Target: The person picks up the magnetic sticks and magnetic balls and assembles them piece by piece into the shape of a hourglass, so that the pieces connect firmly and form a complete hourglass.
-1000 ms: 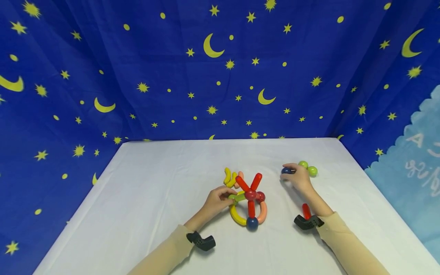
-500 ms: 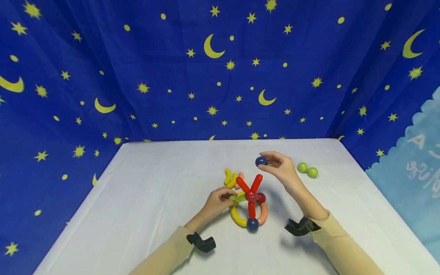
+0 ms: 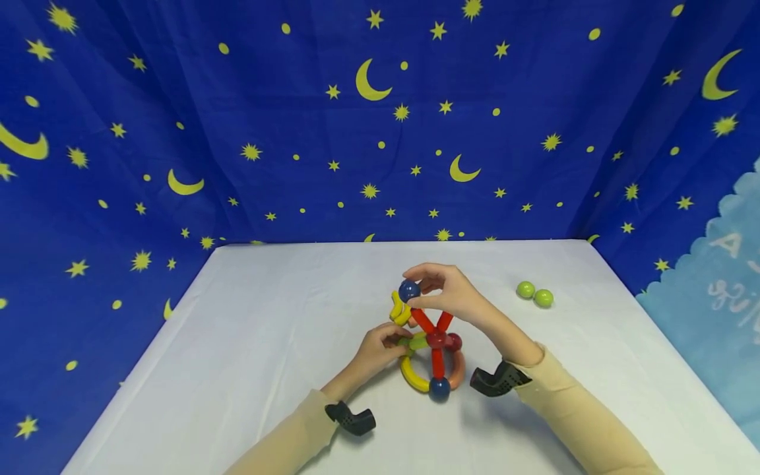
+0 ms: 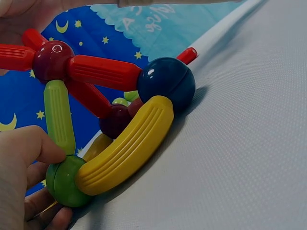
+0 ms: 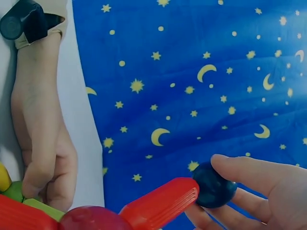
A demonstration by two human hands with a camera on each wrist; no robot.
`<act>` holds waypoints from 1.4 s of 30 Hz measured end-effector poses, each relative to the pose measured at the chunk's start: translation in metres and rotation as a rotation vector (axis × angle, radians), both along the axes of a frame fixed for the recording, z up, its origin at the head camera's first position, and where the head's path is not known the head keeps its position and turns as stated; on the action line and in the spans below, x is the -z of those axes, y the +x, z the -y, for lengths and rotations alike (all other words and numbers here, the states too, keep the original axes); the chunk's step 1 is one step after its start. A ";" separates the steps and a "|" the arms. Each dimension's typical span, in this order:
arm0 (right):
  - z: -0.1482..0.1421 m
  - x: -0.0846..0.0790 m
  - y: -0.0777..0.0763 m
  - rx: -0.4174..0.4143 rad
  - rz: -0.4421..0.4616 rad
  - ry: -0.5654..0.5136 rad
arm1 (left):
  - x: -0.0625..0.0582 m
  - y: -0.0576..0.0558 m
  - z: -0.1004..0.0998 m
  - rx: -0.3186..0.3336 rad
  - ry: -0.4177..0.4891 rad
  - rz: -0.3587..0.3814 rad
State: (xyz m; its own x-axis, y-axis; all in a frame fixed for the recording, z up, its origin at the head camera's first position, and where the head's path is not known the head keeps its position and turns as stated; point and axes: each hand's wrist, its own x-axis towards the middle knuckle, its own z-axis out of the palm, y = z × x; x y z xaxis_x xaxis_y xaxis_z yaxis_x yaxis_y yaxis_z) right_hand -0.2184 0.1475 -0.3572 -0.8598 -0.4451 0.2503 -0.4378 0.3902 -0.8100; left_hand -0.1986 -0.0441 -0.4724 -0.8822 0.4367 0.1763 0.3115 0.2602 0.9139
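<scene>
A magnetic stick-and-ball structure stands on the table, with a dark red ball point(image 3: 436, 338) at its top joint and a lower blue ball point(image 4: 167, 85) at its base. My left hand point(image 3: 373, 349) grips the green ball point(image 4: 67, 184) at its left side, where a curved yellow stick point(image 4: 129, 148) and a straight green stick point(image 4: 60, 115) meet. Between thumb and fingers, my right hand point(image 3: 450, 291) pinches another blue ball point(image 5: 214, 187). That ball touches the upper end of a slanting red stick point(image 5: 163, 203). A second raised red stick point(image 3: 444, 321) is partly covered by the hand.
Behind the structure lie loose curved yellow sticks point(image 3: 400, 316) and a partly hidden pink one. Two light green balls point(image 3: 534, 294) sit together at the right. A loose red stick point(image 4: 187, 55) lies past the structure. A starry blue curtain point(image 3: 332, 132) borders the table.
My right hand has lifted the blue ball from beside the green balls and carried it left to the red stick's tip. My left hand has stayed on the structure's green ball.
</scene>
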 end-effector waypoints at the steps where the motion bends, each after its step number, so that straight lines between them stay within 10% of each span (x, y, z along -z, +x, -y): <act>1: 0.001 0.000 0.000 -0.014 -0.005 0.010 | 0.006 -0.003 0.000 -0.002 0.004 -0.010; 10: 0.001 0.003 0.002 -0.045 -0.020 0.027 | 0.026 -0.012 -0.001 0.000 0.025 -0.040; 22: -0.004 0.004 0.003 -0.005 -0.045 -0.009 | -0.027 -0.001 -0.001 0.075 0.300 -0.006; 42: -0.145 0.054 -0.016 0.714 -0.081 -0.052 | -0.047 0.006 -0.003 0.001 0.326 0.075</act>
State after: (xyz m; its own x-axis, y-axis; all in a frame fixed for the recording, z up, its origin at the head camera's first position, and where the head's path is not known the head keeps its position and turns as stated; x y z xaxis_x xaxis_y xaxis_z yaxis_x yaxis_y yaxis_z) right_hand -0.2342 0.2929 -0.4111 -0.9145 0.2328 0.3309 -0.1494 0.5658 -0.8109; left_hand -0.1930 -0.0416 -0.4251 -0.8976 0.3688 0.2415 0.2405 -0.0495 0.9694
